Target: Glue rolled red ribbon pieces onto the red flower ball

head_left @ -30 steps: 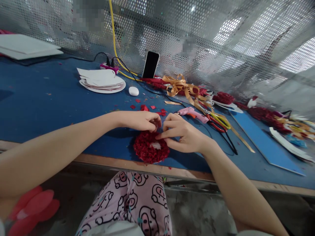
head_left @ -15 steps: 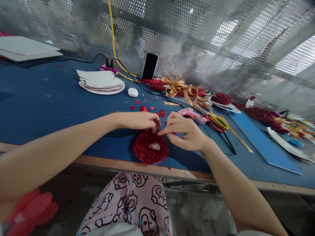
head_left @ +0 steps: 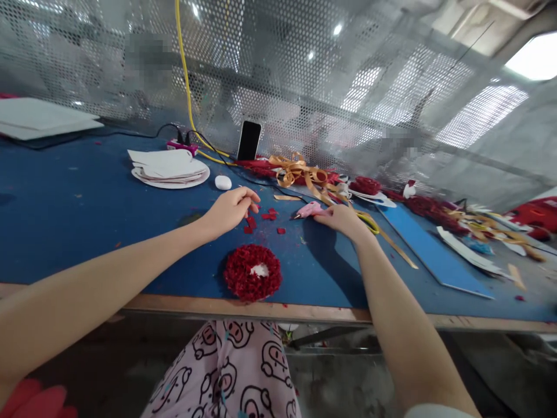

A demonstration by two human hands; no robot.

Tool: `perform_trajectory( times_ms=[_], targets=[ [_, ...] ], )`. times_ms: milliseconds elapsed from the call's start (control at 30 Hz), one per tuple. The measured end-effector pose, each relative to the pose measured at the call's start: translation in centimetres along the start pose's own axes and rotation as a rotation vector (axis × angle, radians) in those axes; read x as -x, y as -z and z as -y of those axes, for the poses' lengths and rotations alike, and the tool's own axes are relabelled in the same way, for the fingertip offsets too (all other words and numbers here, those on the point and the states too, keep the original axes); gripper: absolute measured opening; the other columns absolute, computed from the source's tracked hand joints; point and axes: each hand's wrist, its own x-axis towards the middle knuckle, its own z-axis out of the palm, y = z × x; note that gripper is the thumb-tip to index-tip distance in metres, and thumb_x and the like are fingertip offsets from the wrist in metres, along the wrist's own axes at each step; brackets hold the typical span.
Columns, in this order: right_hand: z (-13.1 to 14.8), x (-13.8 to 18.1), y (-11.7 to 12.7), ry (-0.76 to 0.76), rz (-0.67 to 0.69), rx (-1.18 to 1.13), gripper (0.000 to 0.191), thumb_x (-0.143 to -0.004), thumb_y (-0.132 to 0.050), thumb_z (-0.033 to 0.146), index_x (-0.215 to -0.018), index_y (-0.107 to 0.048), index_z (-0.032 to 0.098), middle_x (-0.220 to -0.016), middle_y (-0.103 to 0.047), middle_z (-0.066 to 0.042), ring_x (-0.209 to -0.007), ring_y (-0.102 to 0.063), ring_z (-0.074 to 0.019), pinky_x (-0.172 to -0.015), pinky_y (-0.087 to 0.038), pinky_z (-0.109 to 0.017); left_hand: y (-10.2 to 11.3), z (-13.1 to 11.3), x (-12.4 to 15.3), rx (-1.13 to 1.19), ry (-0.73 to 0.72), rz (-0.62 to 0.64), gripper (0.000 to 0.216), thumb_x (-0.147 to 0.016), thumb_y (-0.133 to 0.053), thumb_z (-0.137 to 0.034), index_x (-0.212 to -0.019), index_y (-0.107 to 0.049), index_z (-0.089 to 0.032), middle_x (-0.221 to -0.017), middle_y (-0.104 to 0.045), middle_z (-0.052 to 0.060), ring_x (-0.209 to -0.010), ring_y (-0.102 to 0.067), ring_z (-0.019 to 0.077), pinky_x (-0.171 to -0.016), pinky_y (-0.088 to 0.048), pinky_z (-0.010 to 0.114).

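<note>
A round flower-like piece of crinkled red paper [head_left: 250, 284] with a white spot inside lies near the table's front edge, touched by neither hand. My left hand [head_left: 230, 213] hovers behind it with fingers curled together, beside several small red paper squares [head_left: 268, 216]. Whatever its fingertips may hold is hidden. Over to the right, my right hand [head_left: 342, 220] is closed around the handle of a pink glue gun [head_left: 310, 209], its nozzle pointing left. Behind that hand, yellow-handled scissors [head_left: 369, 223] are partly covered.
A stack of white paper discs [head_left: 169, 174], a white rounded case [head_left: 223, 183] and a propped phone [head_left: 249, 141] stand farther back. Curled gold ribbon [head_left: 300, 171] lies behind the glue gun. To the right is a blue board [head_left: 430, 255]. A perforated metal screen [head_left: 278, 87] borders the table.
Both hands have left the red paper flower. My left hand moved back toward the red squares, and my right hand moved back and took hold of the glue gun. The view tilted up.
</note>
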Motion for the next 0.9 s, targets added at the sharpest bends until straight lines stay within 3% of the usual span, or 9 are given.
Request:
perform_trajectory(
  times_ms=[100,200,267,467,633,767,900],
  targets=[
    [0.7,0.0,0.4,-0.026,-0.004,-0.005,0.029,-0.076,-0.065,0.048,-0.08,-0.07,0.02,-0.075,-0.071,-0.009,-0.074,-0.067,-0.0277,-0.07,-0.049,-0.038,0.1,0.3,-0.1,0.069,0.029,-0.056,0.021,-0.091,-0.042,-0.018,-0.102,-0.06,-0.016,-0.093,-0.073,0.007,-0.065,-0.058,0.0117,-0.058,-0.043,0.023],
    [1.5,0.1,0.9,0.03,-0.213,-0.085,0.044,-0.08,-0.063,0.045,-0.113,-0.063,0.016,-0.11,-0.072,-0.017,-0.101,-0.066,-0.0349,-0.09,-0.047,-0.047,0.2,0.4,-0.2,0.112,0.041,-0.081,0.02,-0.09,-0.045,-0.019,-0.104,-0.059,-0.017,-0.092,-0.073,0.006,-0.067,-0.059,0.0123,-0.059,-0.044,0.024],
    [1.9,0.2,1.0,0.072,-0.315,-0.147,0.048,-0.082,-0.061,0.044,-0.121,-0.057,0.016,-0.118,-0.069,-0.018,-0.108,-0.064,-0.0358,-0.096,-0.044,-0.051,0.2,0.3,-0.1,0.117,0.044,-0.083,0.019,-0.089,-0.047,-0.021,-0.104,-0.058,-0.017,-0.092,-0.074,0.006,-0.067,-0.06,0.0124,-0.06,-0.044,0.025],
    [2.2,0.4,0.5,0.245,-0.417,-0.194,0.047,-0.084,-0.062,0.041,-0.122,-0.052,0.015,-0.118,-0.065,-0.018,-0.111,-0.061,-0.034,-0.103,-0.04,-0.052,-0.1,-0.1,0.1,0.04,0.005,-0.053,0.016,-0.087,-0.054,-0.025,-0.099,-0.059,-0.017,-0.089,-0.073,0.007,-0.067,-0.06,0.013,-0.062,-0.045,0.026],
    [2.5,0.6,0.3,0.295,-0.462,-0.234,0.049,-0.085,-0.062,0.045,-0.122,-0.053,0.014,-0.115,-0.065,-0.018,-0.111,-0.058,-0.0344,-0.096,-0.045,-0.05,-0.3,0.2,-0.1,0.028,-0.019,-0.03,0.019,-0.088,-0.044,-0.017,-0.1,-0.059,-0.017,-0.092,-0.072,0.007,-0.065,-0.059,0.0119,-0.059,-0.046,0.024],
    [2.8,0.8,0.7,0.296,-0.469,-0.241,0.05,-0.087,-0.061,0.046,-0.124,-0.051,0.015,-0.118,-0.064,-0.019,-0.109,-0.059,-0.0334,-0.095,-0.047,-0.049,-0.2,0.5,-0.2,-0.01,-0.006,-0.028,0.03,-0.083,-0.038,-0.007,-0.102,-0.059,-0.016,-0.097,-0.073,0.008,-0.067,-0.06,0.0122,-0.062,-0.048,0.025],
    [3.3,0.9,1.1,0.176,-0.343,-0.17,0.044,-0.09,-0.054,0.047,-0.119,-0.054,0.014,-0.109,-0.068,-0.02,-0.098,-0.064,-0.0338,-0.083,-0.049,-0.045,0.4,1.1,-0.6,-0.135,-0.018,-0.051,0.036,-0.075,-0.041,-0.004,-0.103,-0.061,-0.017,-0.096,-0.076,0.007,-0.081,-0.067,0.0165,-0.074,-0.051,0.029]
  ],
)
